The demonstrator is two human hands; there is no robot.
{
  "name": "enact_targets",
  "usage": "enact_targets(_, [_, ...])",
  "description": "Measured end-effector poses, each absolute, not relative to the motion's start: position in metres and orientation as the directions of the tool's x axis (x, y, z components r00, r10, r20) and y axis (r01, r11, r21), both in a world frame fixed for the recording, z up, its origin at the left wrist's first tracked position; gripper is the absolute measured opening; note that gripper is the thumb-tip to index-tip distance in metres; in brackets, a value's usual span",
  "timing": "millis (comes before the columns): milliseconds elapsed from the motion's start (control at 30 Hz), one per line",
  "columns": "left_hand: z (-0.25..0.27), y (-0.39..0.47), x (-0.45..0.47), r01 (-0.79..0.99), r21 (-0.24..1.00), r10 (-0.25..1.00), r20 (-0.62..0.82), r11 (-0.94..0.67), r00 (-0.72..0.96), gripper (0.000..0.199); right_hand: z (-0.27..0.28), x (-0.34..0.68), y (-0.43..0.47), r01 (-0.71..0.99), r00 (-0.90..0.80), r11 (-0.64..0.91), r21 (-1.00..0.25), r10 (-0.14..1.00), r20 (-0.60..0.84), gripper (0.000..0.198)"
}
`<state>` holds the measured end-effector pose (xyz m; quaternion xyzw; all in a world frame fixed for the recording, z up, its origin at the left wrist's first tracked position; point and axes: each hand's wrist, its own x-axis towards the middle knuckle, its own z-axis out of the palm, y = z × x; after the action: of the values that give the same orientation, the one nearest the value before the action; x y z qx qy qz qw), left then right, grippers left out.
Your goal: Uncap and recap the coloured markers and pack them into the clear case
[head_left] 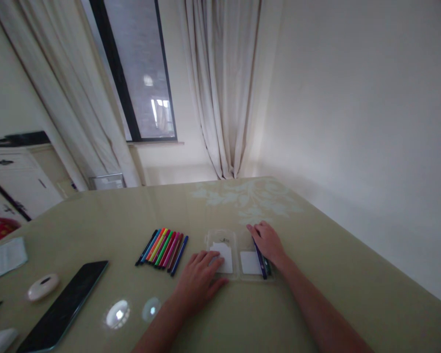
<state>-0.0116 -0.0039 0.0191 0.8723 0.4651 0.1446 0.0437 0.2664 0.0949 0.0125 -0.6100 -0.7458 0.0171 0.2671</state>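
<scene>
Plastic case [236, 264] first: it lies opened out in two shallow halves on the table [125, 215] in front of you, and being thin and clear it should prove light and slightly springy. Take it by an outer rim rather than the flat; the strip between the halves is likely its weakest part, and the glossy table may let it slide if you push sideways. Your left hand [201, 272] lies over the left half, its grip relaxed, thumb and fingers apart, with the fingertips on a white card [226, 260]. Your right hand [269, 241] curls over the right half at the far ends of the dark pens [260, 260]; whether that grip is clamped on them or only resting there, you cannot tell from this angle. Left of the case, the row of coloured pens [163, 249] lies side by side on the table. Each pen should feel light, stiff, smooth and ready to roll, so pinch it across the middle of the barrel. Another white card [249, 262] sits in the right half, beside the dark pens; both cards look thin and easily bent, best lifted by an edge.
</scene>
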Motion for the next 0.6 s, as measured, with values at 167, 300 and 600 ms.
enact_targets(167, [0.0195,-0.0049,-0.0106,0.795,0.208,0.819,0.226,-0.570,0.528,0.041,0.0103,0.2652,0.0953,0.897,-0.112,0.266,-0.354,0.910,0.399,0.047])
enact_targets(300, [0.0194,-0.0055,-0.0104,0.799,0.209,0.822,0.231,-0.564,0.520,0.041,0.0094,0.2658,0.0961,0.881,-0.095,0.270,-0.388,0.906,0.414,0.047])
enact_targets(600, [0.0231,-0.0063,-0.0076,0.808,0.216,0.835,0.200,-0.548,0.513,0.041,0.0151,0.2654,0.0969,0.790,0.003,0.284,-0.544,0.885,0.466,0.056])
